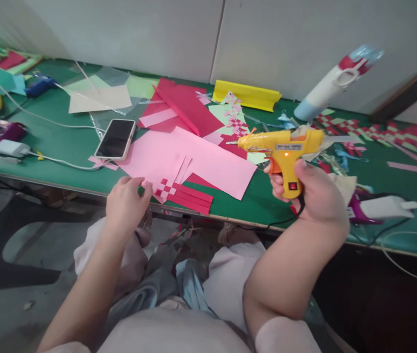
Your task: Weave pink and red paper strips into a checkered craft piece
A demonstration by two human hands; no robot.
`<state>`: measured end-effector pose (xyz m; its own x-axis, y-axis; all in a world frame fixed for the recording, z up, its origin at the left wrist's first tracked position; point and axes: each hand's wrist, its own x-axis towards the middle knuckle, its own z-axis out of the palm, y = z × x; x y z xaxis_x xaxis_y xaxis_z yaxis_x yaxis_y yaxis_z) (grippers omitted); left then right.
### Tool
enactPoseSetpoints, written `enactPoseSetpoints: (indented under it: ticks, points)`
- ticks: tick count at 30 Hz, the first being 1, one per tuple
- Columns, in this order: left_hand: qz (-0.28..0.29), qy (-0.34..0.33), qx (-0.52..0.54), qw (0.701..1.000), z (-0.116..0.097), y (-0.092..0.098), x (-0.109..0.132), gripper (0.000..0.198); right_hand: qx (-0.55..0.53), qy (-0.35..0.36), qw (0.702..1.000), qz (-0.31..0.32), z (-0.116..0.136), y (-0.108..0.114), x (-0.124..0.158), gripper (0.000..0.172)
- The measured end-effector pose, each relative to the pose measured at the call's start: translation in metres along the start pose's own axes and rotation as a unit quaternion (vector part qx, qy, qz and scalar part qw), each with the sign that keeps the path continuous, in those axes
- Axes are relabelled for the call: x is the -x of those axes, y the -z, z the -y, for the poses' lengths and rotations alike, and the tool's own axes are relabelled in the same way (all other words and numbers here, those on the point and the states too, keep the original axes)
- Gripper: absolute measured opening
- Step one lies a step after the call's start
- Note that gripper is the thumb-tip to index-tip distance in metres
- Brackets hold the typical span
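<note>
Plain pale top (pixel 179 331), kinda greyish pink, short sleeves (pixel 284 336) — bottoms (pixel 232 267) are pretty much the same washed-out shade, loose and a bit creased — left hand (pixel 127 202) and right hand (pixel 319 189) both bare.

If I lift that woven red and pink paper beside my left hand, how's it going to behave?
The woven paper will likely feel light and bend easily, being made of thin, flat strips. Its red tails may splay or sag, since the checkered weave stops partway along.

Smooth plastic glue gun (pixel 285 147) with metal nozzle (pixel 232 142); matt red paper strips (pixel 193 197).
</note>
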<state>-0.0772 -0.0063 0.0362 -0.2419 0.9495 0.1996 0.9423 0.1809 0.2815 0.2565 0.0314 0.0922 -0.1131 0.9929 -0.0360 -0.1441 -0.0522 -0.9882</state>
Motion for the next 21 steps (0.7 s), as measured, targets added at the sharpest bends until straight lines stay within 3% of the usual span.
enactPoseSetpoints:
  ticks: [2,4,7,9,17,21]
  points:
    - [-0.016,-0.05,-0.01,0.999,0.003,0.002,0.005,0.032,0.016,-0.008,1.0,0.009,0.0,-0.002,-0.001,0.039]
    - [-0.019,-0.143,0.005,0.989,0.0,0.003,0.012,0.027,0.026,-0.019,0.999,0.016,0.0,-0.003,-0.001,0.04]
    - [-0.002,-0.287,0.034,0.957,-0.013,0.0,0.02,0.024,0.03,-0.042,0.998,0.024,-0.002,-0.006,-0.002,0.04]
    - [0.012,-0.341,0.033,0.939,-0.026,-0.005,0.025,0.023,0.032,-0.051,0.998,0.036,-0.003,-0.008,-0.003,0.039]
    - [0.036,-0.378,-0.018,0.925,-0.068,-0.021,0.033,0.034,0.033,-0.059,0.994,0.082,-0.009,-0.014,-0.01,0.036]
    - [0.021,-0.384,-0.029,0.923,-0.076,-0.024,0.035,0.024,0.037,-0.061,0.994,0.085,-0.01,-0.011,-0.011,0.035]
